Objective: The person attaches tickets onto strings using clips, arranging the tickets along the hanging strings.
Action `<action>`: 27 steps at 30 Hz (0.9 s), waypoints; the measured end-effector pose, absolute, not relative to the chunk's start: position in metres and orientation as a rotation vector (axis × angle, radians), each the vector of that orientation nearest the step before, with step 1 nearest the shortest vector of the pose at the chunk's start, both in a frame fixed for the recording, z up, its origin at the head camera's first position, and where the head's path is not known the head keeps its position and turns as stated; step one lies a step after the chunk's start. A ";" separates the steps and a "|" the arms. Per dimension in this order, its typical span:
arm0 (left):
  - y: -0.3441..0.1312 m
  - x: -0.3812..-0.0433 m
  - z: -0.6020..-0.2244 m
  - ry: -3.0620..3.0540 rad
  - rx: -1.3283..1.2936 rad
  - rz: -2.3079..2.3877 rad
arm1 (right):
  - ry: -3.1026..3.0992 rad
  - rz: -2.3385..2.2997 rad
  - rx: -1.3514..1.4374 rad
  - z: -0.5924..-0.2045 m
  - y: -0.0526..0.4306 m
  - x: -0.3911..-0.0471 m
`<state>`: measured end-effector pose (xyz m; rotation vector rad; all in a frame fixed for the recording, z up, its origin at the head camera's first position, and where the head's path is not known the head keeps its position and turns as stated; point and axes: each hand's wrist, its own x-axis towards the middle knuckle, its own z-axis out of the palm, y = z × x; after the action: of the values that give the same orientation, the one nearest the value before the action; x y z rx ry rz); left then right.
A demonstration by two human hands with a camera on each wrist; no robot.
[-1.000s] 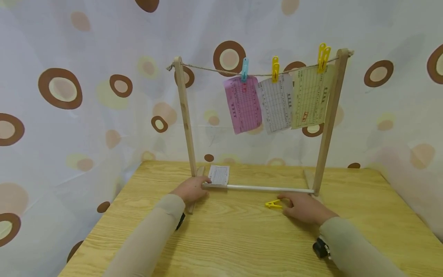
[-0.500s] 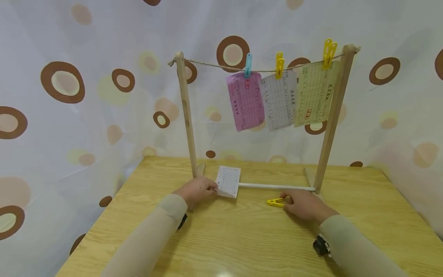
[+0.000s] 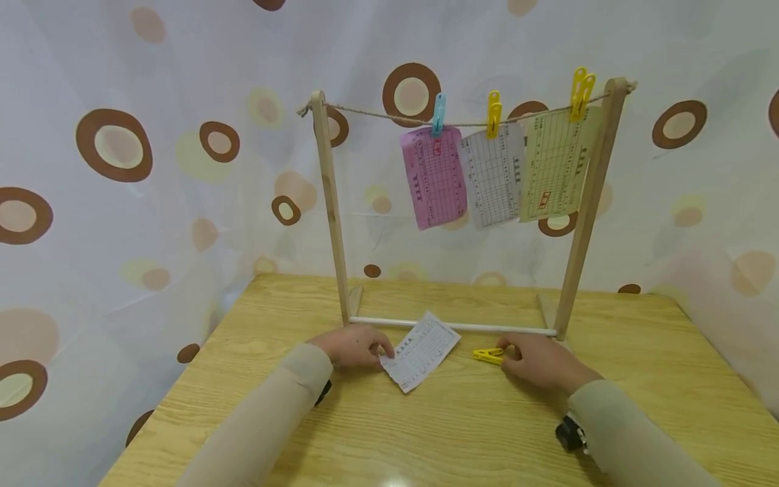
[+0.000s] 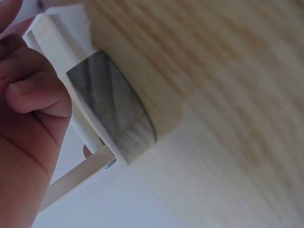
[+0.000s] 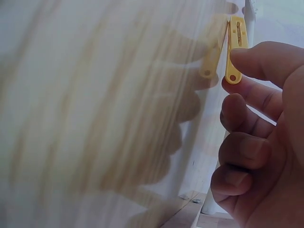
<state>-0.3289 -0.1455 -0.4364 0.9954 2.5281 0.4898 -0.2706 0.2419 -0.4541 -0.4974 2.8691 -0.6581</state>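
My left hand [image 3: 359, 346] pinches the left corner of a white printed slip [image 3: 422, 352], which lies tilted in front of the rack's white bottom rod [image 3: 487, 329]. To its right, my right hand [image 3: 541, 362] holds a yellow clothespin [image 3: 488, 356] between thumb and index finger, low over the table. In the right wrist view the thumb and index finger are on the handle end of the clothespin [image 5: 236, 50], and the other fingers are curled. The left wrist view shows curled fingers beside the rack's wooden foot [image 4: 114, 104]; most of the slip falls outside that view.
A wooden rack [image 3: 333, 210] stands on the wood-grain table [image 3: 365, 433]. From its string hang a pink slip [image 3: 435, 179], a white slip [image 3: 494, 177] and a yellow slip [image 3: 556, 166], held by a blue clothespin [image 3: 439, 115] and yellow ones [image 3: 493, 115]. A patterned curtain [image 3: 182, 223] is behind.
The left hand has drawn the white slip from behind the bottom rod forward and to the right, turning it at an angle. The right hand has kept the clothespin nearly in place.
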 end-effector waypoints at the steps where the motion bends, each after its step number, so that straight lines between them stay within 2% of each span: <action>1: -0.145 -0.328 -0.436 2.520 0.993 0.489 | 2.872 -0.652 -0.494 -0.455 0.242 -0.270; 13: -0.136 -0.332 -0.423 2.588 0.926 0.521 | 2.899 -0.615 -0.537 -0.453 0.244 -0.268; 18: -0.117 -0.333 -0.421 2.608 0.970 0.481 | 2.903 -0.596 -0.557 -0.450 0.245 -0.268; 27: -0.077 -0.333 -0.428 2.649 0.849 0.419 | 2.871 -0.624 -0.570 -0.449 0.242 -0.269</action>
<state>-0.3328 -0.0772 -0.4283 0.8489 2.6493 0.4188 -0.2690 0.2422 -0.4487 -0.5697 2.8715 -0.6240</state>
